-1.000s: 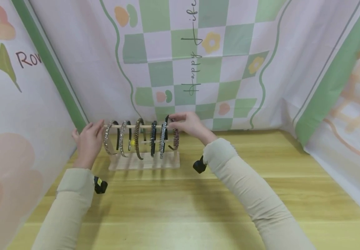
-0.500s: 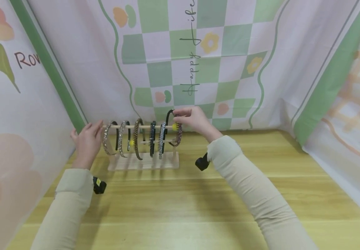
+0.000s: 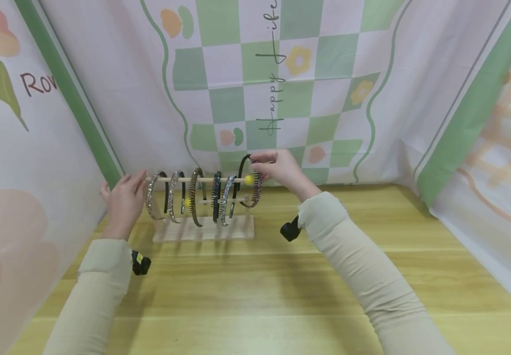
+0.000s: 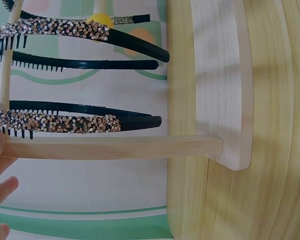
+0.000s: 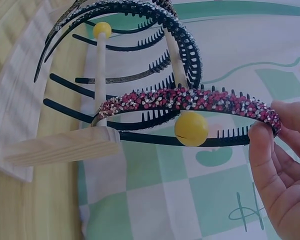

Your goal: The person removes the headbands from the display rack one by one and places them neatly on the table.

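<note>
My left hand (image 3: pixel 124 204) holds the top of the left upright (image 4: pixel 115 147) of a wooden headband stand (image 3: pixel 204 231); most of that hand is cut off in the left wrist view. With thumb and fingers, my right hand (image 3: pixel 283 168) pinches the top of a headband (image 5: pixel 190 99) covered in red and silver beads. This headband loops around the yellow ball (image 5: pixel 191 129) at the right end of the upper rod. Several other headbands hang on the rod, among them a silver one (image 3: pixel 225 202), a dark one (image 3: pixel 216 197) and a brown one (image 3: pixel 194 199).
The stand is on a wood-grain table (image 3: pixel 237 296), close to the back cloth (image 3: pixel 259 98) with green checks. A lower rod carries a second yellow ball (image 5: pixel 102 30). Printed cloth also hangs at the left and right sides.
My right hand has moved right and slightly up, drawing the red-beaded headband to the rod's end. The yellow end ball has come into view. The silver headband has tilted; my left hand has stayed put.
</note>
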`<state>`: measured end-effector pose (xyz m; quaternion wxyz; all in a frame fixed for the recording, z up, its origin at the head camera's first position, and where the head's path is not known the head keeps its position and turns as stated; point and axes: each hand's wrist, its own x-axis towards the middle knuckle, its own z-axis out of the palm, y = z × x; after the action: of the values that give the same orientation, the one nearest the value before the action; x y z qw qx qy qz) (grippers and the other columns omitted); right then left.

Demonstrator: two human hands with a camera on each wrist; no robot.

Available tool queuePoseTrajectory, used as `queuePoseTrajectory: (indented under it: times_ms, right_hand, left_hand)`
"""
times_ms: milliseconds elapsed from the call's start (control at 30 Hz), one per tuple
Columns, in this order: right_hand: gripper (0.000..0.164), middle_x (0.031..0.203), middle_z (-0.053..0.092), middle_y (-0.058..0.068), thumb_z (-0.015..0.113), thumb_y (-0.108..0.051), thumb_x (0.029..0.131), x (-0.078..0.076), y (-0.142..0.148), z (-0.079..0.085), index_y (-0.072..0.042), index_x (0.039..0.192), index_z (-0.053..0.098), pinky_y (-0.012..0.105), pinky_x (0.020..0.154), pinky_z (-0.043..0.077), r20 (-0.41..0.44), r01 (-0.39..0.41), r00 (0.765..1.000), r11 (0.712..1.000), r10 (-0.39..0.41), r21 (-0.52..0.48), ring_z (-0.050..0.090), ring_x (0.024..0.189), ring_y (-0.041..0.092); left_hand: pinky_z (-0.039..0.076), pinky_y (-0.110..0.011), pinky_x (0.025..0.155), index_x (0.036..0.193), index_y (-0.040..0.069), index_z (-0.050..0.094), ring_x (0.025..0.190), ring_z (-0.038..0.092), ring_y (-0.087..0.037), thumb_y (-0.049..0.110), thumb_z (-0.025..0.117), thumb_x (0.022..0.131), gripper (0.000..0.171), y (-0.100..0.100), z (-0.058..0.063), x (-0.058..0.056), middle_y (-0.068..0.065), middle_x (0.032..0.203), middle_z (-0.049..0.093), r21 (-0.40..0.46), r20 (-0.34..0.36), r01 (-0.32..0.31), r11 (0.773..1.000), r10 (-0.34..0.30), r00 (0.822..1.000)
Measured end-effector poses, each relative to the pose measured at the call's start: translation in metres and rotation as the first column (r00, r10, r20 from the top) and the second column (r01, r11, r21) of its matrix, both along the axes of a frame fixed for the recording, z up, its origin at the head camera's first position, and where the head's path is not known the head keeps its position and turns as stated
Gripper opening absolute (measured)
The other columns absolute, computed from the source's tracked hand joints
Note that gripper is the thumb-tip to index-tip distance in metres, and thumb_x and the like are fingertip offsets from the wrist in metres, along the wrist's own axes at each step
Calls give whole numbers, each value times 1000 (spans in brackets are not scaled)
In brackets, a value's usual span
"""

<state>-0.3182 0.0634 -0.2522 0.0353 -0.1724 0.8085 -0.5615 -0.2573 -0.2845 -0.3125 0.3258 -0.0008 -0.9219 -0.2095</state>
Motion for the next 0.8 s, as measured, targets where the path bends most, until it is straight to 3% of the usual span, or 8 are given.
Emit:
queuePoseTrajectory:
  times_ms: [467, 800]
  right_hand:
    - [29, 116, 61, 9, 67, -15, 86, 0, 4, 0, -8, 114, 63, 31, 71, 54, 26, 13, 1000, 1000, -13, -5, 62, 79, 23]
    - [30, 109, 63, 9, 68, -18, 85, 1, 5, -3, -9, 113, 64, 34, 74, 53, 51, 16, 999, 1000, -16, 9, 63, 77, 23]
  left_hand:
    - [-4, -53, 106, 125, 7, 54, 120, 43, -40, 16, 55, 93, 33, -1, 0, -1, -19, 111, 62, 1, 5, 0, 1000, 0, 1000]
    - [-3, -54, 105, 126, 7, 54, 120, 43, -41, 17, 54, 94, 34, 0, 1, 0, -18, 112, 61, -10, 19, 2, 1000, -2, 1000]
